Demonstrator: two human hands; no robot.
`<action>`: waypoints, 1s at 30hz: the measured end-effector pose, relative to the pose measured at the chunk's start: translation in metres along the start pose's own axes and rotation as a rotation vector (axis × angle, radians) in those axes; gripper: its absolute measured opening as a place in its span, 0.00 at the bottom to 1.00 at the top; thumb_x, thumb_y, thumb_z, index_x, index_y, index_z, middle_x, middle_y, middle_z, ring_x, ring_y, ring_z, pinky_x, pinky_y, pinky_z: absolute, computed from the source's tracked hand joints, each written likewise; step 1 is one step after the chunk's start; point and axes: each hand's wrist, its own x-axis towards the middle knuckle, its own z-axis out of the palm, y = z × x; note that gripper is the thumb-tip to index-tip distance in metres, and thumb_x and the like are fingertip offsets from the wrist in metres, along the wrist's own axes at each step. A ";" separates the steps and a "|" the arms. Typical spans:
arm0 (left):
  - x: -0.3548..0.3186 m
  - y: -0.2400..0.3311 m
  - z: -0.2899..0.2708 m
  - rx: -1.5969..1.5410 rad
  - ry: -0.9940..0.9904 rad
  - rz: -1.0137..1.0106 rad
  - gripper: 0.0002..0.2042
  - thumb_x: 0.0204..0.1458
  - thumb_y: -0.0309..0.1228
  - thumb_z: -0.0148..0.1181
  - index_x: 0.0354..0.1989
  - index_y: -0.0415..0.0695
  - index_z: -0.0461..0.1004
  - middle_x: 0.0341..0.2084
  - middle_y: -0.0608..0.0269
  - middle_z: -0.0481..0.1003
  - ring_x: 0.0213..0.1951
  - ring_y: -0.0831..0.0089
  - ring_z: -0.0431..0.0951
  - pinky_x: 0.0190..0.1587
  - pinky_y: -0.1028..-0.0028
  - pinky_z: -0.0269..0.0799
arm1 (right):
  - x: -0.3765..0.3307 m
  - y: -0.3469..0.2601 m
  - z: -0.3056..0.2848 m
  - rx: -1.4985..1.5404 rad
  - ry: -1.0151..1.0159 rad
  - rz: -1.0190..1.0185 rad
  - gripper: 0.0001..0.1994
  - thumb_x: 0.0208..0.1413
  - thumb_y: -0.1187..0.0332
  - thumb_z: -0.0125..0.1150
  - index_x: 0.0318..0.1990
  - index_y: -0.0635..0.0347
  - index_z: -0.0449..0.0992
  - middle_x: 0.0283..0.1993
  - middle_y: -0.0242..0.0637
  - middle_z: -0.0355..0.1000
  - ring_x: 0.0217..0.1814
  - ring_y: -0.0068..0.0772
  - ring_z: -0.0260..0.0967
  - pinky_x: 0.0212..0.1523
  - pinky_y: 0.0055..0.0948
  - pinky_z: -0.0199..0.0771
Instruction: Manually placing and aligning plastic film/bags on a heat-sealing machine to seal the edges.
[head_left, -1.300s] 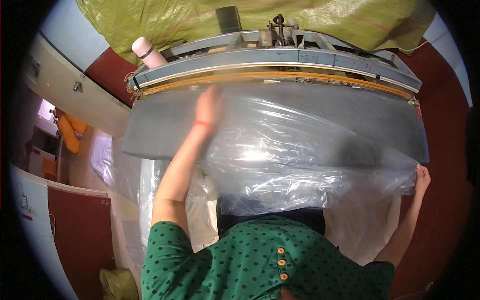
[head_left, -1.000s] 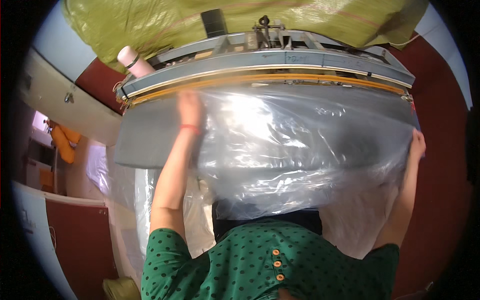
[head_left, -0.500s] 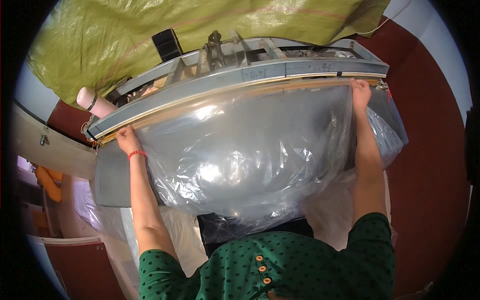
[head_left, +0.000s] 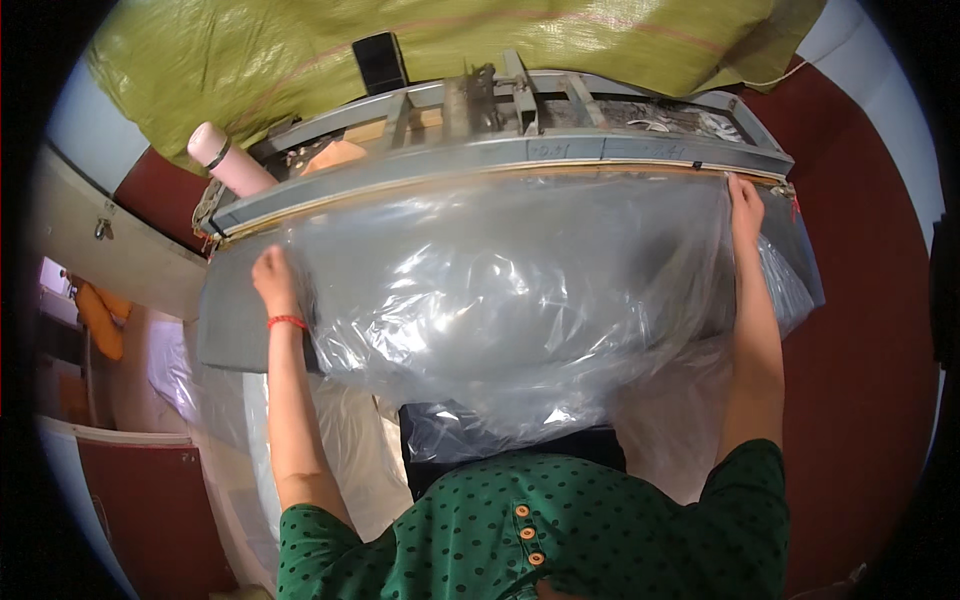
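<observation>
A large clear plastic bag lies spread over the grey metal table of a sealing machine. My left hand grips the bag's left edge; a red band circles that wrist. My right hand pinches the bag's right top corner against the machine's long grey sealing bar. The bag's open end reaches up to that bar. Its lower part hangs over the table's near edge toward my green dotted shirt.
A yellow-green woven sack covers the back of the machine. A pink roll sticks out at the bar's left end. More clear plastic hangs below the table. Red floor lies to the right.
Both hands slid outward and up along the bag, spreading it wide. The right hand rose from the bag's lower right corner to the sealing bar. My view shifted to the right.
</observation>
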 end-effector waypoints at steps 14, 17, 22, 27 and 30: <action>-0.149 0.144 -0.016 0.115 -0.131 0.883 0.08 0.38 0.24 0.57 0.30 0.45 0.74 0.24 0.63 0.67 0.31 0.64 0.66 0.32 0.70 0.59 | -0.127 -0.111 -0.149 -1.009 -0.388 0.070 0.12 0.44 0.62 0.58 0.26 0.65 0.72 0.27 0.48 0.69 0.30 0.45 0.67 0.29 0.35 0.65; -0.183 0.168 -0.014 0.046 -0.192 0.929 0.16 0.32 0.23 0.58 0.35 0.46 0.73 0.18 0.67 0.64 0.25 0.69 0.66 0.27 0.72 0.55 | -0.128 -0.182 -0.045 -0.303 -0.574 -0.009 0.08 0.45 0.68 0.59 0.30 0.64 0.73 0.26 0.33 0.69 0.29 0.22 0.65 0.30 0.23 0.65; -0.215 0.187 -0.009 -0.014 -0.296 0.941 0.19 0.29 0.23 0.59 0.37 0.45 0.72 0.22 0.65 0.66 0.28 0.67 0.66 0.30 0.70 0.58 | -0.172 -0.268 0.113 0.282 -0.882 -0.447 0.34 0.35 0.63 0.67 0.52 0.65 0.61 0.51 0.46 0.61 0.53 0.41 0.59 0.53 0.31 0.58; -0.201 0.197 -0.036 -0.094 -0.202 0.936 0.24 0.39 0.38 0.60 0.46 0.44 0.66 0.45 0.53 0.65 0.49 0.55 0.62 0.49 0.61 0.56 | -0.189 -0.275 0.180 0.473 -0.881 -0.357 0.09 0.47 0.71 0.54 0.34 0.68 0.71 0.34 0.39 0.69 0.36 0.29 0.67 0.38 0.27 0.66; -0.179 0.169 -0.050 -0.531 -0.689 0.340 0.24 0.46 0.39 0.56 0.50 0.41 0.60 0.40 0.57 0.67 0.45 0.69 0.67 0.47 0.70 0.62 | -0.173 -0.289 0.159 0.764 -0.876 -0.002 0.07 0.54 0.70 0.47 0.30 0.62 0.70 0.26 0.29 0.66 0.28 0.18 0.63 0.30 0.18 0.62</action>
